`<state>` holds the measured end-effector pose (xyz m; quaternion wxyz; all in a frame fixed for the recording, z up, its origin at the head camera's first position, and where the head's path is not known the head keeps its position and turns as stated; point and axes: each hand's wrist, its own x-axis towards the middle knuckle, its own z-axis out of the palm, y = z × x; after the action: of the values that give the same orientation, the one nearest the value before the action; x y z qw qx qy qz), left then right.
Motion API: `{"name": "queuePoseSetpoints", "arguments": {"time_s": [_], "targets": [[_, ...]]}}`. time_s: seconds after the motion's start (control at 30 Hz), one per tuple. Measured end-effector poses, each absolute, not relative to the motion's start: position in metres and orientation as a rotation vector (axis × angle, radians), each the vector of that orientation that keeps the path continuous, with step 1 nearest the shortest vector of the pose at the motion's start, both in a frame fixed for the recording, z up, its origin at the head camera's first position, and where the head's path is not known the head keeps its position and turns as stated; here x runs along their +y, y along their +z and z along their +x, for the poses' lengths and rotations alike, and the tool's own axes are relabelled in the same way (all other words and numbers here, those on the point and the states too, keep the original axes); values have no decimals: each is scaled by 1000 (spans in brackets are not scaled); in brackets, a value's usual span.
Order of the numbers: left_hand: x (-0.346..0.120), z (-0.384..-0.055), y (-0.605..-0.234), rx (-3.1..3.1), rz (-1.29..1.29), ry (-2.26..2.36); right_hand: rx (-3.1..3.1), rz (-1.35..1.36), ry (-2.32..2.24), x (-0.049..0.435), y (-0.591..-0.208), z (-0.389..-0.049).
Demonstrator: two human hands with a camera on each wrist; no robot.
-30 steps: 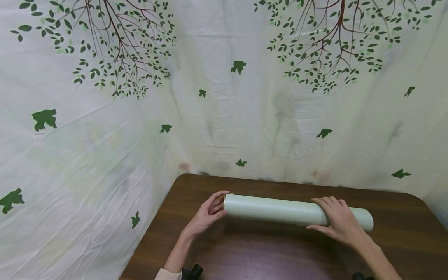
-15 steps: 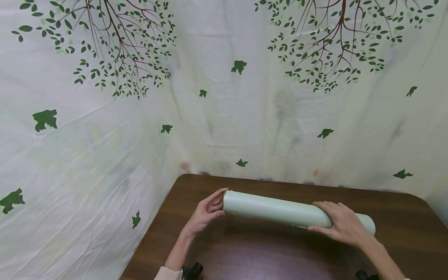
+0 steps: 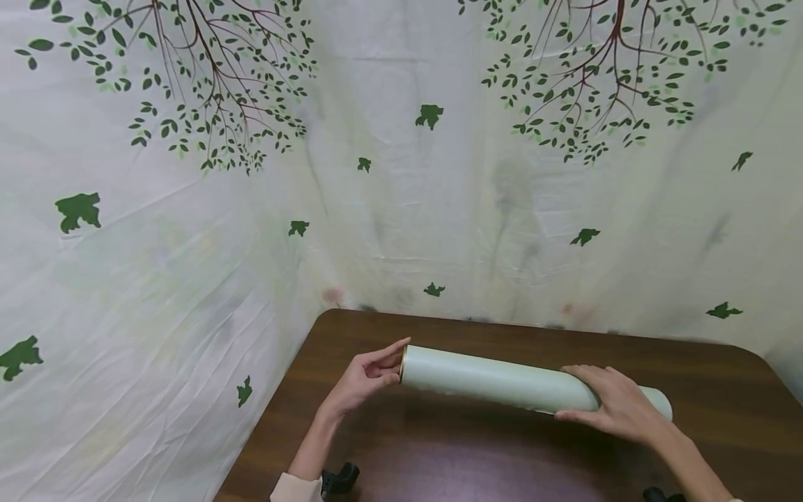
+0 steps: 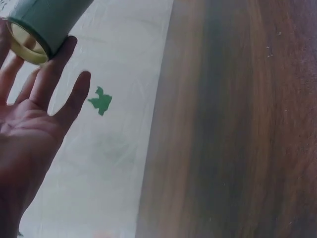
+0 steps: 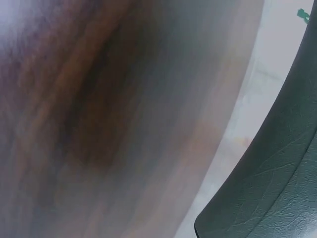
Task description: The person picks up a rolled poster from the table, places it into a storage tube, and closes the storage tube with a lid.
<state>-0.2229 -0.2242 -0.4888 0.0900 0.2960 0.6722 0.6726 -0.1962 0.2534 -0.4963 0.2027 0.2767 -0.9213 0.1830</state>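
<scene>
Tube (image 3: 489, 376): long, pale green, finely creased surface, a lengthwise line along it. Left end open, yellowish inside the rim. Lies crosswise, slanting in the head view from upper left to lower right, over the far part of the table (image 3: 470, 453).

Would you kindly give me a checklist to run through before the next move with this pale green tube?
1. Right hand gripping the tube: ok, wrapped over it.
2. Left hand at the other end: ok, touching the rim.
3. Left hand's hold firm: cannot tell.
4. Tube lined up with the far edge of the table in the head view: not ok, it slants more steeply.
5. Tube's right end clear of the table: cannot tell.
</scene>
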Motion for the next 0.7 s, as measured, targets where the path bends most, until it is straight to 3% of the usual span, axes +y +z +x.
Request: {"name": "queuePoseSetpoints", "arguments": {"time_s": [0.7], "targets": [[-219, -215, -471, 2173, 950, 1888, -2497, 770, 484, 249, -485, -194]]}}
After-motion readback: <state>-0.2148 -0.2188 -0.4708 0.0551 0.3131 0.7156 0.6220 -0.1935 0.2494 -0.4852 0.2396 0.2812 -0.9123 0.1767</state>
